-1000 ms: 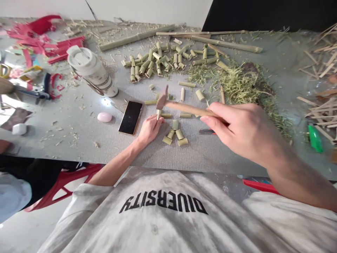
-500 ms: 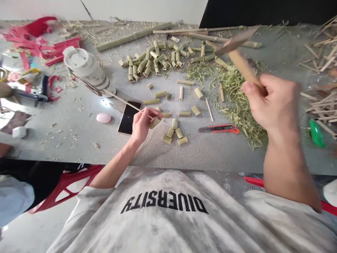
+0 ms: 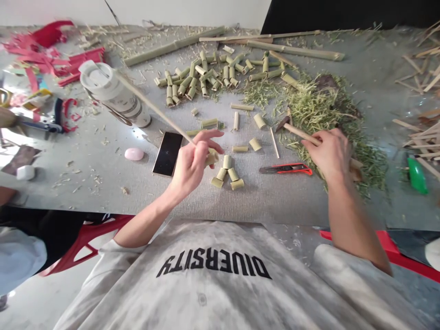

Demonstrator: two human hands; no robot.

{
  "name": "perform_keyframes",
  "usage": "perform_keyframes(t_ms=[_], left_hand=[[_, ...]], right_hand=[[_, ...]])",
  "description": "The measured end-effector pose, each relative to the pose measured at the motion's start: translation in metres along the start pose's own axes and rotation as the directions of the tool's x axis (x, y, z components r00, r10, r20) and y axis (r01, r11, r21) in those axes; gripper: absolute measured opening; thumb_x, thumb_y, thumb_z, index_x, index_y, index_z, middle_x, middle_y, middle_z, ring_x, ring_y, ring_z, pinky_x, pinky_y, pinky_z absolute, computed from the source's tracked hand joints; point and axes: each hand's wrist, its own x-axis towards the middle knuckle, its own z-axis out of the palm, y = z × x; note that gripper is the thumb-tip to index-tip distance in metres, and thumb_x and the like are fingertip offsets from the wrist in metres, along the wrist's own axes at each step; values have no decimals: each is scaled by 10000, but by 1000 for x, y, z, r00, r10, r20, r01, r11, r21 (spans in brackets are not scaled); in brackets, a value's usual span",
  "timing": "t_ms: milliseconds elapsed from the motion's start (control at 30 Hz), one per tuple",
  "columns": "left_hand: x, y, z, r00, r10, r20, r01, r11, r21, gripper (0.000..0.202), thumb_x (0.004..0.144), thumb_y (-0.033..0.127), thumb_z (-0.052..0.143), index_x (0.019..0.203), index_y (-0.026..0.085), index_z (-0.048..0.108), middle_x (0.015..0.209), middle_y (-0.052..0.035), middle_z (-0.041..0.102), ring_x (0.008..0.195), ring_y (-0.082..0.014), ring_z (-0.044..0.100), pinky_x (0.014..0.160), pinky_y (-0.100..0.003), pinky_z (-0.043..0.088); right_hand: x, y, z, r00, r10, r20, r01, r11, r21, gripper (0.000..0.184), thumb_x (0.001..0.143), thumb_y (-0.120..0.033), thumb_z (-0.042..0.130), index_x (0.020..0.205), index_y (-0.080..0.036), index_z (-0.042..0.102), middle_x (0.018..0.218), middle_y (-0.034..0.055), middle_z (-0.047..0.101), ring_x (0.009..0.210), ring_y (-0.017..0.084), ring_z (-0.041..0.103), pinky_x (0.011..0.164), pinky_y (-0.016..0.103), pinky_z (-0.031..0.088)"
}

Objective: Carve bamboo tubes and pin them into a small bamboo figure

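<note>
My left hand [image 3: 190,162] is closed around a long thin bamboo stick [image 3: 156,110] that slants up to the left, and a short bamboo tube [image 3: 211,159] shows beside its fingers. On the right, my right hand [image 3: 330,151] grips the wooden handle of a hammer [image 3: 302,133], its head down over the shavings [image 3: 319,101]. Between the hands, short bamboo pieces [image 3: 227,162] are laid out in a forked shape. Other cut pieces lie behind them, among them a pale tube [image 3: 236,121]. A red and black utility knife [image 3: 286,169] lies nearer my right hand.
A phone [image 3: 167,153] and a pink oval object [image 3: 134,154] lie on the left. Behind them stands a lidded white cup [image 3: 113,89]. Many cut tubes [image 3: 192,80] are heaped at the back, with longer bamboo poles [image 3: 175,46]. Pruning shears [image 3: 43,121] lie far left.
My right hand has come down with the hammer from its raised position onto the shavings. My left hand has shifted slightly right, and the stick in it now points more steeply upward.
</note>
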Motion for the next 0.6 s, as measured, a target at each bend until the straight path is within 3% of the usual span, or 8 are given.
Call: perform_keyframes(t_ms=[133,200,267,300,367,433,533,600], left_hand=[[36,-1,-1,973,66,223,-155,898,411,378,1055,190,562,1432,182,587,1200,-107,776,901,-193,728,859,-358,592],[58,-1,4,956,130,261,-238,866,439,516,965,23,475,1449,180,558,1216,-127,770,1000,-228,744,899,-376,591],[77,1,12,950,207,233,-292,854,431,563,929,-7,467,1446,195,556,1211,-126,765,1049,-256,752,921,-399,593],[85,3,16,947,235,217,-307,857,413,556,927,4,488,1441,204,558,1192,-119,764,1058,-269,756,930,-410,594],[95,9,23,949,252,191,-305,890,340,524,924,50,556,1422,212,570,1129,-104,760,1043,-283,760,935,-424,598],[100,15,25,964,199,178,-232,954,191,490,916,103,608,1393,210,583,1067,-90,755,961,-263,758,882,-404,609],[103,21,20,951,-4,311,78,971,-225,410,920,211,617,1330,204,598,1009,-82,760,782,-203,731,719,-336,610],[104,23,15,857,-109,503,371,809,-456,305,952,340,570,1211,191,628,897,-75,746,634,-177,680,588,-304,573]], right_hand=[[15,-44,-24,970,-168,-175,202,958,203,234,935,-379,852,1129,-266,783,1234,120,677,1035,275,623,967,466,497],[21,-83,-37,917,-395,-49,369,798,476,366,954,-461,848,1278,-322,751,1059,48,697,874,205,634,816,390,537],[24,-129,-47,798,-602,34,423,600,679,785,863,-613,913,1540,-403,577,1002,-4,643,767,178,573,658,344,506],[24,-152,-50,783,-619,-55,481,547,685,868,817,-718,909,1556,-434,554,997,-12,609,737,172,517,635,346,485],[22,-194,-54,803,-519,-291,568,520,638,593,891,-867,724,1230,-381,752,998,34,609,812,213,537,714,391,555],[20,-224,-56,802,-352,-482,597,493,633,696,994,-890,508,732,-272,692,924,79,544,925,258,592,806,428,587],[19,-243,-62,858,-362,-365,507,474,720,710,1022,-886,454,742,-259,634,920,90,573,953,265,636,798,422,611],[19,-246,-67,873,-424,-242,436,454,777,623,1024,-845,540,830,-264,653,896,74,594,944,260,662,752,400,613]])
